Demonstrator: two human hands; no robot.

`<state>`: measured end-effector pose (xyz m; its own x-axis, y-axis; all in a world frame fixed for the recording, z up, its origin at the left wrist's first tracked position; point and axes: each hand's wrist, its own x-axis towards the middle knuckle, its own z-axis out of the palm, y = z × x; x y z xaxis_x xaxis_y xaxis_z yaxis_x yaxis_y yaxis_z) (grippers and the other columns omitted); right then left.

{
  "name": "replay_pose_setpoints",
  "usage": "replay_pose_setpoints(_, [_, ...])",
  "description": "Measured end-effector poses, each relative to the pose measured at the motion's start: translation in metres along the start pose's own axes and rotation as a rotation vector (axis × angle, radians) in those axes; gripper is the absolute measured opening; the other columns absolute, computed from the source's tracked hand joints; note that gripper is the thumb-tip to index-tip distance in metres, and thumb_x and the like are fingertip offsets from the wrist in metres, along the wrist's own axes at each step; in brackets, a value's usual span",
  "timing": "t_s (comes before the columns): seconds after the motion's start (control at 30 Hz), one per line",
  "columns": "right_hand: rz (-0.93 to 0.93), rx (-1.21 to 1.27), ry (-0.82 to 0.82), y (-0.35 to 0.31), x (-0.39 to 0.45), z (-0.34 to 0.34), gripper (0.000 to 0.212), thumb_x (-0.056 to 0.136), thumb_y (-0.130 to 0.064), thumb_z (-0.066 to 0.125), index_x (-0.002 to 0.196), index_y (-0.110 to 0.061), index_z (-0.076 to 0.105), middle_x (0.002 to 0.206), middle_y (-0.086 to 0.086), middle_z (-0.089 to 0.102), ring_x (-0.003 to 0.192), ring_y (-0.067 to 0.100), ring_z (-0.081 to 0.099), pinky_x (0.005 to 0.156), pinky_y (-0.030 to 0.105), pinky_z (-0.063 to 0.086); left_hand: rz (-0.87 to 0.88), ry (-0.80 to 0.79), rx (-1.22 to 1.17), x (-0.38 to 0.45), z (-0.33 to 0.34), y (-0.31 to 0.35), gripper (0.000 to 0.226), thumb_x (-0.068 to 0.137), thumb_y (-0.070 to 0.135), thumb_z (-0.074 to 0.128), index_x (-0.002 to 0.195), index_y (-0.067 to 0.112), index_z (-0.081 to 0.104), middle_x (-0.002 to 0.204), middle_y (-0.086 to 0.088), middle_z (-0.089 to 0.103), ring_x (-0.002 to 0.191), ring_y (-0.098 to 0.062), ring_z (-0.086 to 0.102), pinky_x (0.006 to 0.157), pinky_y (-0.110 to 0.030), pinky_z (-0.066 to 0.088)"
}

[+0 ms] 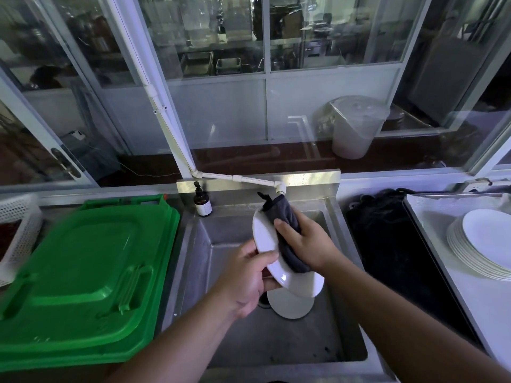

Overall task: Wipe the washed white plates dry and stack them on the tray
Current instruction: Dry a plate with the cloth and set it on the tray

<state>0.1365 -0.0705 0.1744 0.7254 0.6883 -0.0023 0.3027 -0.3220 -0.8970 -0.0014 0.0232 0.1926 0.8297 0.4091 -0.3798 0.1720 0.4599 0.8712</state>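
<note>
I am holding one white plate [266,239] tilted over the sink; a stack of plates [481,244] is sitting on the tray [431,217].

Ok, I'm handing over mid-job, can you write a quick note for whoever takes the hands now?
Left hand grips the white plate by its lower rim, tilted over the sink.
Right hand presses the grey cloth against the plate's face.
Done: a stack of plates sits on the tray at right.
Left: finish wiping this plate and add it to the stack. At least one more plate waits in the sink; then dry and stack it too.
</note>
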Motion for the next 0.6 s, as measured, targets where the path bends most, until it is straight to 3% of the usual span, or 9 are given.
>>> replay_pose_setpoints(0.07, [0.04, 0.025, 0.036, 0.003, 0.007, -0.001, 0.008, 0.105, -0.044, 0.057, 0.109, -0.049, 0.061, 0.106, -0.017, 0.075, 0.105, 0.006, 0.068, 0.097, 0.037, 0.052, 0.003, -0.003, 0.008, -0.003, 0.001, -0.005, 0.026, 0.102, -0.004, 0.052, 0.121, 0.005, 0.067, 0.108, -0.019, 0.077, 0.093, -0.032, 0.074, 0.077, -0.045, 0.063])
replay_pose_setpoints(0.17, [0.105, 0.083, 0.125, 0.01, 0.014, 0.002, 0.008, 0.104, -0.046, 0.057, 0.098, -0.052, 0.06, 0.096, -0.022, 0.074, 0.098, 0.002, 0.067, 0.089, 0.033, 0.051, 0.039, 0.006, 0.044, -0.007, 0.003, -0.011, 0.026, 0.101, -0.005, 0.052, 0.117, 0.007, 0.068, 0.103, -0.014, 0.078, 0.089, -0.027, 0.075, 0.075, -0.041, 0.062])
replay_pose_setpoints(0.27, [0.197, 0.18, 0.186, 0.017, 0.017, 0.007, 0.011, 0.102, -0.05, 0.056, 0.1, -0.043, 0.064, 0.094, -0.019, 0.074, 0.1, 0.009, 0.069, 0.089, 0.034, 0.051, 0.086, 0.028, 0.086, -0.009, 0.005, -0.016, 0.027, 0.1, -0.007, 0.052, 0.114, 0.01, 0.069, 0.1, -0.01, 0.079, 0.088, -0.023, 0.075, 0.072, -0.038, 0.061])
replay_pose_setpoints(0.37, [0.358, 0.274, 0.219, 0.013, 0.018, 0.013, 0.027, 0.104, -0.054, 0.05, 0.116, -0.032, 0.059, 0.106, -0.008, 0.069, 0.105, 0.021, 0.064, 0.093, 0.037, 0.045, 0.144, 0.056, 0.16, -0.009, 0.004, -0.019, 0.026, 0.101, -0.006, 0.052, 0.113, 0.012, 0.068, 0.098, -0.005, 0.079, 0.09, -0.022, 0.076, 0.076, -0.038, 0.062])
replay_pose_setpoints(0.47, [0.56, 0.367, 0.232, 0.007, 0.02, 0.022, 0.042, 0.102, -0.059, 0.045, 0.12, -0.024, 0.057, 0.11, 0.007, 0.069, 0.106, 0.031, 0.064, 0.1, 0.045, 0.049, 0.235, 0.088, 0.406, -0.005, 0.001, -0.024, 0.02, 0.1, 0.015, 0.057, 0.111, 0.027, 0.069, 0.102, -0.002, 0.078, 0.101, -0.032, 0.072, 0.091, -0.052, 0.06])
replay_pose_setpoints(0.53, [0.713, 0.479, 0.222, 0.003, 0.019, 0.025, 0.051, 0.102, -0.06, 0.044, 0.114, -0.014, 0.064, 0.107, 0.016, 0.07, 0.101, 0.037, 0.065, 0.101, 0.052, 0.051, 0.265, 0.096, 0.562, -0.003, 0.0, -0.029, 0.012, 0.101, 0.025, 0.059, 0.107, 0.03, 0.068, 0.099, 0.003, 0.077, 0.098, -0.027, 0.072, 0.089, -0.049, 0.057])
replay_pose_setpoints(0.6, [0.797, 0.604, 0.196, 0.001, 0.016, 0.022, 0.049, 0.105, -0.055, 0.049, 0.106, -0.01, 0.068, 0.101, 0.016, 0.071, 0.094, 0.036, 0.066, 0.09, 0.047, 0.054, 0.28, 0.098, 0.675, -0.001, 0.0, -0.035, 0.016, 0.099, 0.039, 0.057, 0.104, 0.026, 0.066, 0.093, 0.001, 0.076, 0.091, -0.03, 0.07, 0.083, -0.052, 0.057])
